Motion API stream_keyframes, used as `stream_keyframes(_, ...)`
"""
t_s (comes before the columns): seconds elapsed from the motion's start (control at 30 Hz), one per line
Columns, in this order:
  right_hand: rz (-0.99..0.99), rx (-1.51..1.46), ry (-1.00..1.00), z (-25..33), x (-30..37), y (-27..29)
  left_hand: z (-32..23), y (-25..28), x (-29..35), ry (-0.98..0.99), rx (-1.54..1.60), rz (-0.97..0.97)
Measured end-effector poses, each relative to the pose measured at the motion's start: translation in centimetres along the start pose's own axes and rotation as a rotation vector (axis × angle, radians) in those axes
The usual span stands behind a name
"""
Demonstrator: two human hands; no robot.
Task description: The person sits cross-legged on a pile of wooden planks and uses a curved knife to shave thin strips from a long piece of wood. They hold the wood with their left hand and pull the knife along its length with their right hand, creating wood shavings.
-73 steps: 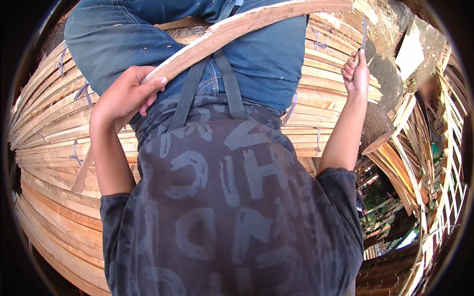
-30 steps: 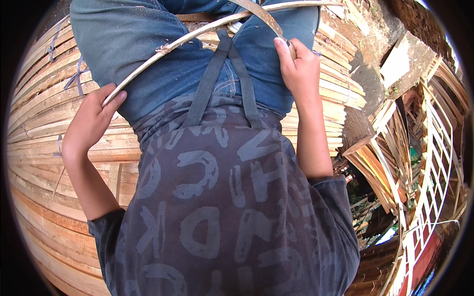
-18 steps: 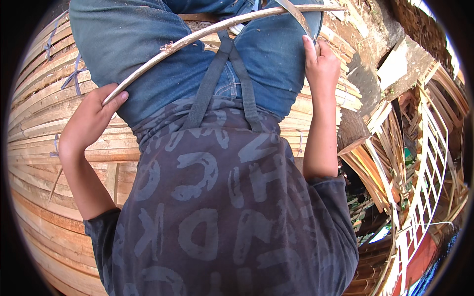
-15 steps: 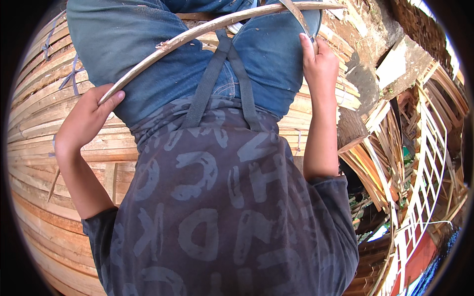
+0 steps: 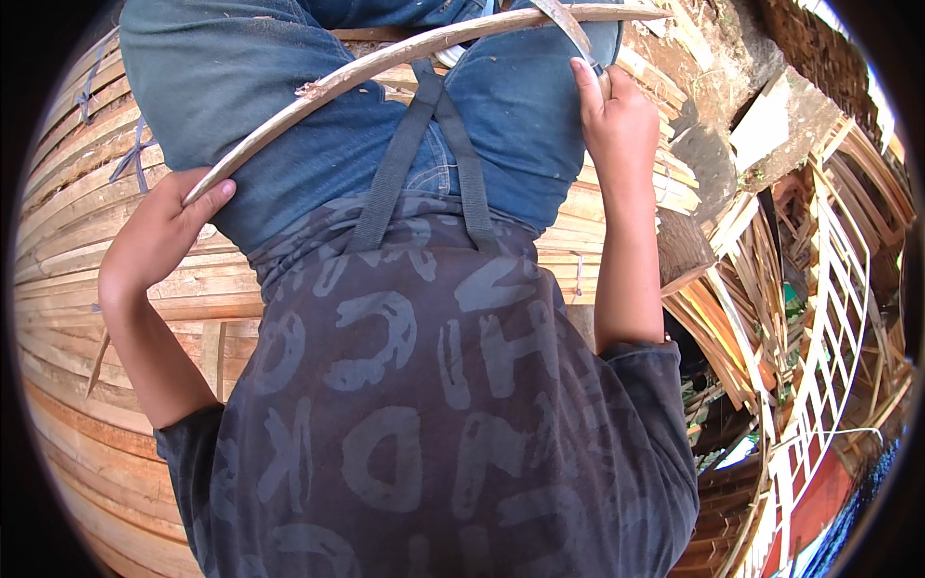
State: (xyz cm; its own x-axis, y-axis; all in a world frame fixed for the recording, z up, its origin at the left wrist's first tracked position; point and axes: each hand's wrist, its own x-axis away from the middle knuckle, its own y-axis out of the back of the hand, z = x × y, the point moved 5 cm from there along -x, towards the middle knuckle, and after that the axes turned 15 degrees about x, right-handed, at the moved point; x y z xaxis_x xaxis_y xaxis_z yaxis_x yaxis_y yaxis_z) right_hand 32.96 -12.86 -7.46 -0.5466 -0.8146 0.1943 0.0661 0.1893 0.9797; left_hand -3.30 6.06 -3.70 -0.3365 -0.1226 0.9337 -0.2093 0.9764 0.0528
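A long, pale strip of wood [image 5: 371, 65] lies across my thighs and looks bowed in this view. A frayed knot of fibre sticks up from its edge left of the middle. My left hand [image 5: 162, 226] pinches the strip's near left end between thumb and fingers. In my right hand [image 5: 621, 120] is the handle of a knife [image 5: 567, 26] with a long, slightly curved blade. That blade crosses the strip near its far right end, against its surface. The fingers wrapped under the handle are partly hidden.
Stacked wooden slats [image 5: 77, 231] spread under and left of me, some tied with dark cord [image 5: 137, 156]. To the right are a block of wood [image 5: 684, 249], bundled thin strips [image 5: 708, 337] and a pale lattice frame [image 5: 819, 328]. Dark straps [image 5: 400, 164] hang over my lap.
The knife and my right hand have shifted slightly left and up, with the blade at a changed angle over the strip. My left hand has moved slightly left with its end.
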Motion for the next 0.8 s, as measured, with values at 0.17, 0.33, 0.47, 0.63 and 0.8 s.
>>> stream_keyframes(0.17,0.013,0.062,0.028,0.1,0.1,0.5,-0.6,-0.3,0.3,-0.052,-0.011,-0.048)
stream_keyframes(0.33,0.086,0.019,-0.189,-5.7,-1.0,-0.1,0.7,-0.2,0.3,-0.128,0.036,-0.047)
stream_keyframes(0.47,0.092,-0.037,0.012,0.2,0.1,0.2,-0.2,-0.5,0.2,-0.02,-0.021,-0.022)
stream_keyframes(0.63,0.036,-0.056,-0.214,-4.6,-0.9,-1.0,0.1,-0.3,0.5,-0.078,0.014,-0.075)
stream_keyframes(0.8,0.093,-0.02,-0.198,-5.8,-1.2,-1.1,-0.8,-0.1,0.4,-0.002,-0.052,-0.066)
